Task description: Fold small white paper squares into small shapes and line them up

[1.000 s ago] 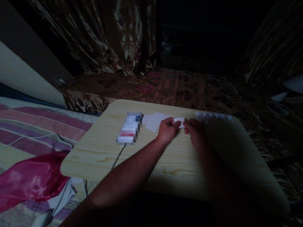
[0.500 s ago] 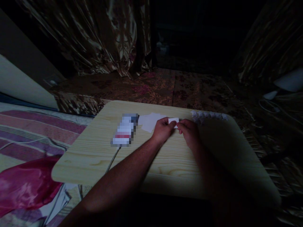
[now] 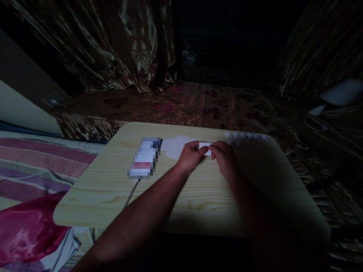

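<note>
I look down on a pale wood-grain counter [image 3: 204, 202] in dim light.
Toward its far left I see a phone [image 3: 144, 158], its screen blurred, a cable running from its near end; just right of it lie overlapping white sheets [image 3: 171, 147]. The left hand [image 3: 191, 155] and right hand [image 3: 225, 155] are both pinched narrow, holding one small white paper [image 3: 204, 144] between them at the counter's far half. Little white folded pieces [image 3: 246, 136] line up near the far right edge.

Left forearm [image 3: 147, 204], right forearm [image 3: 241, 187] bare; left hand [image 3: 190, 156], right hand [image 3: 224, 156] bare
</note>
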A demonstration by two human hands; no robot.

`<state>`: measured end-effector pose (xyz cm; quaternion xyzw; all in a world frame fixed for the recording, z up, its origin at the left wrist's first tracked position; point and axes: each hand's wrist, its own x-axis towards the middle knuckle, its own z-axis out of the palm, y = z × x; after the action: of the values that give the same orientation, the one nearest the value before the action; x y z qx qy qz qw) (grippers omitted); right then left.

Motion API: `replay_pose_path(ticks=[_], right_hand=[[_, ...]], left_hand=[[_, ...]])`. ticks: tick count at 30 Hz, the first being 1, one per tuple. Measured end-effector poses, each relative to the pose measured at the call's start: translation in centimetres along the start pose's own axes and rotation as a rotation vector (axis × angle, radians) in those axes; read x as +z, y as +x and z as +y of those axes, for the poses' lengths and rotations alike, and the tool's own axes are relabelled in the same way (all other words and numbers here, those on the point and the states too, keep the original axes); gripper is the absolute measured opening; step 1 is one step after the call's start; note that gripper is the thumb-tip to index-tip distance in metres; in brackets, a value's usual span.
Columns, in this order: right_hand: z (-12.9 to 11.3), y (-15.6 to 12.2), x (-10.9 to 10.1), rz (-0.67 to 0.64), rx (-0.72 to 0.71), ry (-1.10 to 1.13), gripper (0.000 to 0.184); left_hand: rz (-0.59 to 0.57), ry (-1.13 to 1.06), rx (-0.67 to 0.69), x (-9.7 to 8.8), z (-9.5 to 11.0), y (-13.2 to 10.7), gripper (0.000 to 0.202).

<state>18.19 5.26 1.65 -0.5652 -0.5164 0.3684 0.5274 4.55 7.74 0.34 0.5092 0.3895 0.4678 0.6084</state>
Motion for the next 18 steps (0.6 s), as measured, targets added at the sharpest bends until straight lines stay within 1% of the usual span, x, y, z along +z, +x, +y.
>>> replay_pose_path(ticks=[5,12,18], right_hand=[[-0.2,0.0,0.0,0.017,-0.011,0.013,0.02],[0.3,0.2,0.2,0.051,0.001,0.069,0.018],[0.9,0.4,0.1,0.09,-0.009,0.063,0.021]], left_hand=[[-0.009,0.022,-0.011,-0.1,0.0,0.0,0.028],[0.089,-0.001,-0.014,0.0,-0.1,0.0,0.032],[0.107,-0.057,0.002,0.0,0.3,0.1,0.029]])
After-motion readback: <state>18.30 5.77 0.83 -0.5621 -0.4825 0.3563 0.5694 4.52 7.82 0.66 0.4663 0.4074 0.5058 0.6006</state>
